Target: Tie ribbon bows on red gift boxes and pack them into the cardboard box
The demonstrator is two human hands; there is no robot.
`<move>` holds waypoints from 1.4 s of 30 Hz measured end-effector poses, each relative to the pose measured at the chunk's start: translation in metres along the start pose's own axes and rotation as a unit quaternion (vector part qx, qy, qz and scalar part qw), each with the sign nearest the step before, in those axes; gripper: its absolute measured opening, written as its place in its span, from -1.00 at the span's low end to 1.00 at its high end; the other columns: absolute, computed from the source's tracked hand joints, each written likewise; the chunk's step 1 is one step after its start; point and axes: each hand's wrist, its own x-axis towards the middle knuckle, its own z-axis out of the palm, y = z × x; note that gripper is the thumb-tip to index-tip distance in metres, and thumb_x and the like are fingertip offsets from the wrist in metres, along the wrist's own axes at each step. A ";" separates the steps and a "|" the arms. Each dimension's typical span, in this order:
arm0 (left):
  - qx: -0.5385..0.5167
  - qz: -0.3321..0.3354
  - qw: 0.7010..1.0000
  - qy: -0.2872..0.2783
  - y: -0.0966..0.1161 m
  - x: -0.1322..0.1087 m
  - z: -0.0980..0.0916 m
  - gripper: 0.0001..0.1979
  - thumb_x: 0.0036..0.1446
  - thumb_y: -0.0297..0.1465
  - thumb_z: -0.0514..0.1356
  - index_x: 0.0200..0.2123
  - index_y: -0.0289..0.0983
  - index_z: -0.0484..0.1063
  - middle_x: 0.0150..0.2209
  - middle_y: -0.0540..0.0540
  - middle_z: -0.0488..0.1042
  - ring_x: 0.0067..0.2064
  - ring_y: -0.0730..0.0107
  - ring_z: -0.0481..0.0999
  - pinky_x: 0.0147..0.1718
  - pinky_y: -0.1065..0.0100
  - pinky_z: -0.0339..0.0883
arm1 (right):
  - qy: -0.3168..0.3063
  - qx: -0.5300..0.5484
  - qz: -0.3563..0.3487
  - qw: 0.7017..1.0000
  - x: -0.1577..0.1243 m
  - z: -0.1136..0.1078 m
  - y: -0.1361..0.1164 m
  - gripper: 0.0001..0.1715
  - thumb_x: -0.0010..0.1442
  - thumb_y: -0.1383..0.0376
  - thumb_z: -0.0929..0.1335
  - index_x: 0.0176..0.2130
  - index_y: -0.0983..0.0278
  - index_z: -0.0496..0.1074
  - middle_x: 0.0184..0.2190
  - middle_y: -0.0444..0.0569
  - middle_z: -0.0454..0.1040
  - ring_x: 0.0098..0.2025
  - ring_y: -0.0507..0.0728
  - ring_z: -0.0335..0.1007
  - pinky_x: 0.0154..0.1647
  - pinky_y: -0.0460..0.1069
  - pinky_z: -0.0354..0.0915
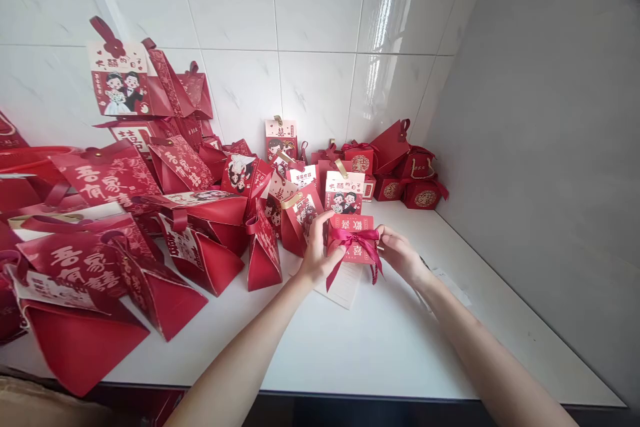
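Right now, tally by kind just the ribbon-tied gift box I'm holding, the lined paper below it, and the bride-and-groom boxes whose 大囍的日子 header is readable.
Ribbon-tied red gift box: 1
White lined paper: 1
Bride-and-groom boxes with a readable 大囍的日子 header: 2
Total: 4

Feed's bright o'all; I get soft, diffuse light, w/ streaky vert. glare on the tiled wall (pixel 320 0) upper R of ctr. Grey wall (pixel 540 113) reads duller, and it's v. dark below the table (pixel 400 360) edge. Wide-angle stretch pulls the red boxes (pixel 85 340) at far L; top R corner's blacked out. Fine print on the held box (pixel 353 221) is mushy.
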 end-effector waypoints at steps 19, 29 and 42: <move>0.146 0.087 0.983 0.069 0.004 0.000 0.010 -0.49 0.03 -0.39 0.19 0.05 -0.22 0.12 0.02 -0.21 0.23 0.10 0.12 0.25 0.09 0.06 0.17 | 0.126 -0.131 -0.020 0.983 -0.003 0.020 -0.003 -0.42 0.11 -0.18 0.21 -0.56 0.22 0.05 -0.57 -0.17 0.11 -0.50 0.04 0.09 -0.44 -0.03 0.17; 0.145 0.082 0.983 0.071 0.006 0.000 0.010 -0.49 0.02 -0.40 0.19 0.05 -0.22 0.13 0.03 -0.21 0.23 0.10 0.12 0.25 0.09 0.07 0.17 | 0.120 -0.131 -0.008 0.984 -0.003 0.021 -0.003 -0.40 -0.03 -0.18 0.36 -0.55 0.24 0.11 -0.58 -0.18 0.18 -0.51 0.02 0.10 -0.47 -0.06 0.13; 0.140 0.087 0.984 0.073 0.004 -0.001 0.010 -0.49 0.02 -0.40 0.19 0.05 -0.21 0.13 0.04 -0.20 0.23 0.11 0.12 0.25 0.09 0.06 0.17 | 0.104 -0.129 -0.016 0.986 -0.002 0.021 -0.004 -0.38 -0.11 -0.14 0.43 -0.56 0.23 0.10 -0.59 -0.17 0.21 -0.53 0.01 0.10 -0.51 -0.08 0.09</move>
